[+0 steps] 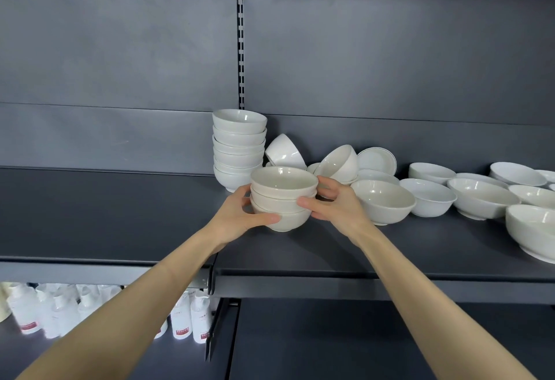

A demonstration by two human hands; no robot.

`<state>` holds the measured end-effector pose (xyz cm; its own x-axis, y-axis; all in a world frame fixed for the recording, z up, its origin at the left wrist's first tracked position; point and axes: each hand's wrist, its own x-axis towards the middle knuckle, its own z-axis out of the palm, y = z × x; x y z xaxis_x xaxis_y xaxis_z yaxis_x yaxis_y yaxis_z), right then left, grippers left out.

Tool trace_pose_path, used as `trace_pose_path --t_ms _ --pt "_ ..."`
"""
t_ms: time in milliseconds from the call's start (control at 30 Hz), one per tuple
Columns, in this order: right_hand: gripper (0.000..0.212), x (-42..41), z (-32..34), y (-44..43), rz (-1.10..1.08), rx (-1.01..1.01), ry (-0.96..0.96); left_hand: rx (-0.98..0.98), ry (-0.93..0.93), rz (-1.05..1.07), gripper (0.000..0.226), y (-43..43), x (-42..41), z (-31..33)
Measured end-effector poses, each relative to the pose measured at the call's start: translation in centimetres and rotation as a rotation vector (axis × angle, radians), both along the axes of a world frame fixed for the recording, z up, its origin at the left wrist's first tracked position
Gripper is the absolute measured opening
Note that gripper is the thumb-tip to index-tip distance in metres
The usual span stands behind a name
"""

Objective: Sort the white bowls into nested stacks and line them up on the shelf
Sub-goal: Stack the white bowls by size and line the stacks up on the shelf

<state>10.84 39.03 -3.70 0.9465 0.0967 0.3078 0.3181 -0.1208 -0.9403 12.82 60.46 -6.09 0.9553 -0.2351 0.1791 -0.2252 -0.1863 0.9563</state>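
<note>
Fingers [265,219] of L hand [237,217] & R hand [338,207] grip 3-bowl stack [283,196]; tall stack [238,145] done at 11 o'clock, loose bowls [381,199] unsorted at 3 o'clock.

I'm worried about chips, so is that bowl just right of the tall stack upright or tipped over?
Tipped. The bowl leans at a slant beside the tall stack, showing its outer wall rather than its inside.
</note>
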Motion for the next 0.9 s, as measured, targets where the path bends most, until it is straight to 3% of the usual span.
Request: trace_pose_path --t_ms 100,267,333,433,567,900 --pt "0.038 -0.2 -0.1 0.0 -0.021 0.029 -0.005 -0.014 -0.028 0.015 0.087 -0.1 -0.1 0.3" --pt "0.04 -1.3 1.6 -1.9 -0.077 0.039 -0.059 -0.021 -0.097 -0.018 0.068 -1.9 -0.1 2.2" --pt "0.041 -1.8 2.8 -3.3 -0.109 0.043 -0.082 -0.018 -0.115 -0.027 0.076 -3.3 0.2 3.1" --pt "0.047 -2.3 4.3 -5.8 -0.171 0.041 -0.096 -0.023 -0.14 -0.048 0.085 -5.9 0.8 4.1" --pt "0.064 -2.7 5.4 -9.3 -0.24 -0.006 -0.096 -0.063 -0.159 -0.095 0.069 -10.1 1.2 5.0" --pt "0.043 -1.1 5.7 -17.2 -0.201 -0.035 -0.1 -0.069 -0.186 -0.045 0.068 -18.0 2.9 4.4"
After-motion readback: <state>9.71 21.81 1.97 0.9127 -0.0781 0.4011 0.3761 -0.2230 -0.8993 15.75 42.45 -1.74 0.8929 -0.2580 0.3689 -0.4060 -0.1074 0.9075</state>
